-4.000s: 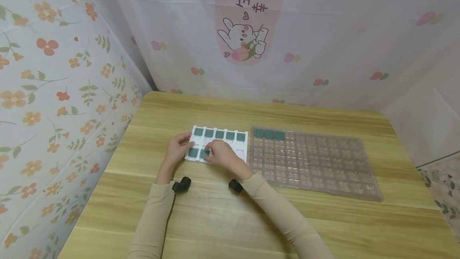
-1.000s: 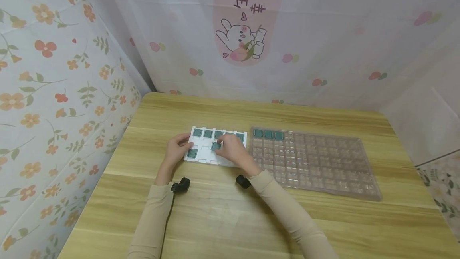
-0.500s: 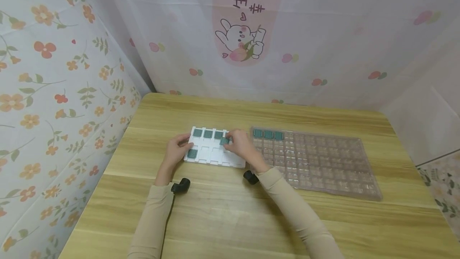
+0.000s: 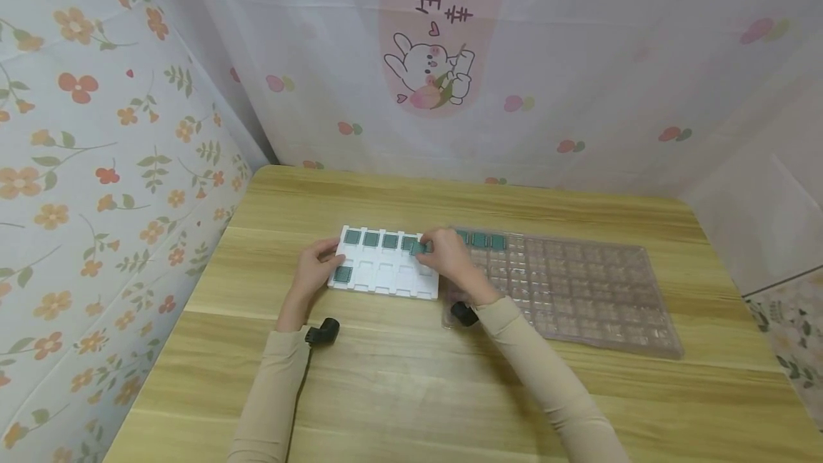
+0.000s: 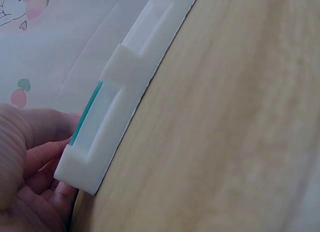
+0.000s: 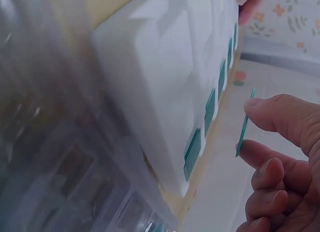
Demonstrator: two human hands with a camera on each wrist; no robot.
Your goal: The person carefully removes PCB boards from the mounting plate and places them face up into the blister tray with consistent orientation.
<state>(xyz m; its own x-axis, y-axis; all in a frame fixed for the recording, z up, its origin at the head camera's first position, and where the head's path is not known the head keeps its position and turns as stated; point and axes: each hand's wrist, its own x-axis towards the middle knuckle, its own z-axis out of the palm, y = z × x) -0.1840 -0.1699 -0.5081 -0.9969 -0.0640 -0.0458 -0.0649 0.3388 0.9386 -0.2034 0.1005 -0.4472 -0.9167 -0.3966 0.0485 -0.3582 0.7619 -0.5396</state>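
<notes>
My right hand point(image 4: 450, 256) pinches a thin green square circuit board point(image 6: 244, 133) between thumb and index finger. In the right wrist view the board stands edge-on, apart from the white tray point(image 4: 386, 279). The head view has it overlapping the tray's back right corner, where the hand hides part of the back row. With thumb on top and fingers against its side, my left hand point(image 4: 313, 269) grips the tray's left end. Several matching boards sit in the tray's back row, and one board point(image 4: 343, 274) lies in the front left slot.
Right of the white tray lies a large clear plastic tray point(image 4: 598, 299) of small compartments. Green boards point(image 4: 479, 240) fill a few compartments in its back left corner. Black wrist camera parts point(image 4: 323, 332) hang under both wrists. A printed curtain point(image 4: 546, 91) hangs behind the wooden table point(image 4: 386, 377).
My right hand has lifted the second board out of the white tray's front row and carried it rightward and back. My left hand has stayed at the tray's left end.
</notes>
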